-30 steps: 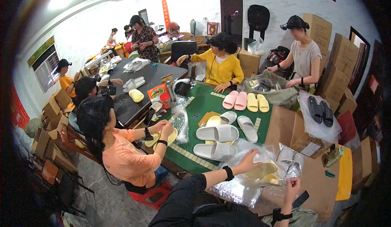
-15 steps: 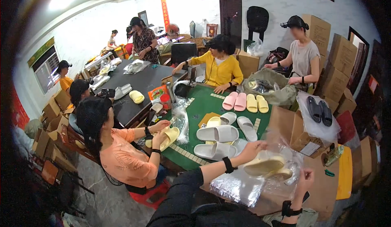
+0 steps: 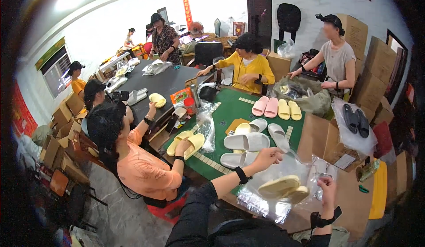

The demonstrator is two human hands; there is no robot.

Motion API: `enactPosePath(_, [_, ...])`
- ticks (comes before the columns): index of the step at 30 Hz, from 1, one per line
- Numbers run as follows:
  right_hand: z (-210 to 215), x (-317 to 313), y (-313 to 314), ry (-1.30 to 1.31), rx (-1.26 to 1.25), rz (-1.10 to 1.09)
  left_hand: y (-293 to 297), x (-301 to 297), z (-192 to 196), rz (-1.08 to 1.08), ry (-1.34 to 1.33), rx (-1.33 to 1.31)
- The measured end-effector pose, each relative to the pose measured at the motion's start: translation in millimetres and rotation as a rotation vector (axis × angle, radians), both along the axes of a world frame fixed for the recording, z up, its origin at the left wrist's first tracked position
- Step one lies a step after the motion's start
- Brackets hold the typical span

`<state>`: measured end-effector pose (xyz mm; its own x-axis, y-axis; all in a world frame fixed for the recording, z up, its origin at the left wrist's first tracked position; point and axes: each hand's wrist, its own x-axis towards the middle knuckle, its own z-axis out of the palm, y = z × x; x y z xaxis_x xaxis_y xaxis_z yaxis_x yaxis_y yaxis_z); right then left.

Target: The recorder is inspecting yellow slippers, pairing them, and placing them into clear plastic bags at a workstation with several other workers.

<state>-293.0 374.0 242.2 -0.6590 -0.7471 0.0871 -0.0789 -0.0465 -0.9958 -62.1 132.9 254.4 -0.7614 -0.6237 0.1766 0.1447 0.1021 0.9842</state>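
Note:
A pair of pale yellow slippers [image 3: 283,188] hangs tilted, soles partly showing, inside a clear plastic bag [image 3: 305,169] in front of me. My left hand [image 3: 268,159] is closed at the bag's upper left, fingers pinched together. On the other side my right hand [image 3: 327,187] is also closed, at the bag's right edge. The thin film is hard to trace at both sets of fingertips. Just beyond my left hand, grey slippers [image 3: 247,142] lie on the green table [image 3: 221,114], one over a yellow slipper.
Shiny clear packaging [image 3: 261,205] lies under the slippers. Pink slippers [image 3: 264,107] and yellow slippers [image 3: 289,110] stand farther back. An open cardboard box [image 3: 330,143] and black slippers [image 3: 356,122] are to the right. A co-worker in orange [image 3: 144,158] handles yellow slippers at left.
My left hand has risen slightly and its fingers point more to the right. The bagged yellow slippers have turned and tilted lower between my hands. The co-worker in orange has reached one arm out farther.

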Motion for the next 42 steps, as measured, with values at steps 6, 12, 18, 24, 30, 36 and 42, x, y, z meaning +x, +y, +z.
enactPosePath(6, [9.8,11.5,11.3,0.103,0.120,-0.001,7.8,19.8,-5.2,-0.043,-0.021,0.016])
enactPosePath(12, [18.5,3.3,16.1,0.104,-0.076,-0.072,8.9,21.2,12.1,-0.120,0.073,0.082])
enactPosePath(18, [18.6,18.2,2.6,0.033,-0.155,-0.138,-4.5,26.5,0.6,-0.085,0.071,0.231])
enactPosePath(24, [30.0,28.4,-1.5,0.255,-0.128,0.062,-17.1,31.4,-15.7,0.019,0.189,0.488])
enactPosePath(30, [26.4,29.8,-3.7,0.322,-0.061,0.154,-21.8,39.9,-15.0,0.008,0.155,0.537])
enactPosePath(36, [18.9,30.5,-2.5,0.261,-0.003,0.171,-15.5,42.4,-16.4,-0.020,0.185,0.631])
enactPosePath(42, [19.2,32.4,0.3,0.204,-0.006,0.226,-12.2,34.1,-15.8,0.079,0.125,0.564])
